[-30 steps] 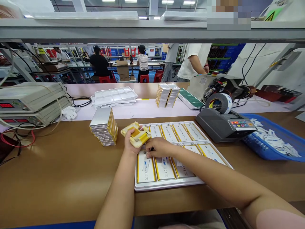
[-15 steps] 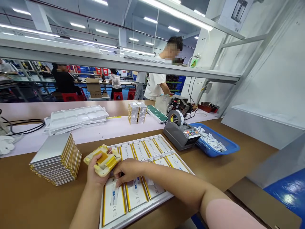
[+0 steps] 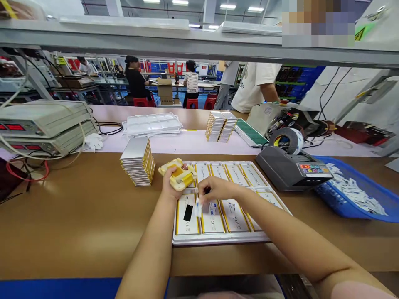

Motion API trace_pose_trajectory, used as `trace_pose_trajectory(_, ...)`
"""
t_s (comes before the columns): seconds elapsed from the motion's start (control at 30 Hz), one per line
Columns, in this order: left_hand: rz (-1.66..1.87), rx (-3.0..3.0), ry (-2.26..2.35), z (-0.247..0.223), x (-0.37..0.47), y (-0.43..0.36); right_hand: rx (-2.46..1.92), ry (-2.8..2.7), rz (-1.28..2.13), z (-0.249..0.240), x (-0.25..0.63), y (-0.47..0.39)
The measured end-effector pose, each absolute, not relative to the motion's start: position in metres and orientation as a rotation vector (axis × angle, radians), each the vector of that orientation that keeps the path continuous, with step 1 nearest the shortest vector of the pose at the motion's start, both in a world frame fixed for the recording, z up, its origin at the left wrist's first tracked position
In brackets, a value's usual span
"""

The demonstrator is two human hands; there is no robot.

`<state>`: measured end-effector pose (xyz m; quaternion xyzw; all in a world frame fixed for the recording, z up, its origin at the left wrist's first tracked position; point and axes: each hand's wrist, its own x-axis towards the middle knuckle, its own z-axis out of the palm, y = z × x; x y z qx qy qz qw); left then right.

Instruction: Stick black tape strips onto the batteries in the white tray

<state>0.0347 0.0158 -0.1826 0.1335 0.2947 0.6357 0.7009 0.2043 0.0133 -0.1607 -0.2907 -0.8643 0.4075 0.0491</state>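
Note:
My left hand (image 3: 169,185) grips a cream block-like fixture (image 3: 179,182) with amber tape on it, held above the tray's left side. Pinched in the fingers of my right hand (image 3: 216,189) is a small white backing strip (image 3: 198,208), which hangs down slightly blurred. Beneath lies a white tray (image 3: 218,239) holding several flat white battery cells (image 3: 213,224) with yellow edges. On the front-left cell a black adhesive rectangle (image 3: 188,212) is exposed, while neighbouring cells carry strips with blue print. My right forearm covers part of the tray's right side.
A stack of cells (image 3: 135,160) stands left of the tray, another stack (image 3: 220,125) behind it. To the right are a tape dispenser (image 3: 289,168) and a blue basket (image 3: 346,203) of white scraps. Instruments (image 3: 46,124) with cables sit far left. A co-worker (image 3: 255,87) stands opposite.
My right hand has lifted the backing strip off the front-left cell, baring the black adhesive there. My left hand still holds the fixture. The view has swung left and downward.

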Motion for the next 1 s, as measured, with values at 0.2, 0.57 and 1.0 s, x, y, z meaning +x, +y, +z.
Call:
trace_pose_trajectory(0.2, 1.344, 0.257, 0.568, -0.185, 0.037, 0.02, -1.338, -2.704, 0.85, -0.167, 0.241, 0.022)
trace_pose_trajectory(0.57, 1.34, 0.229, 0.607, -0.184, 0.035, 0.02, -1.205, -2.645, 0.901, -0.177, 0.251, 0.016)
trace_pose_trajectory(1.0, 1.377, 0.241, 0.627, -0.18, 0.037, 0.019, -1.007, -2.358, 1.602, -0.176, 0.269, 0.014)
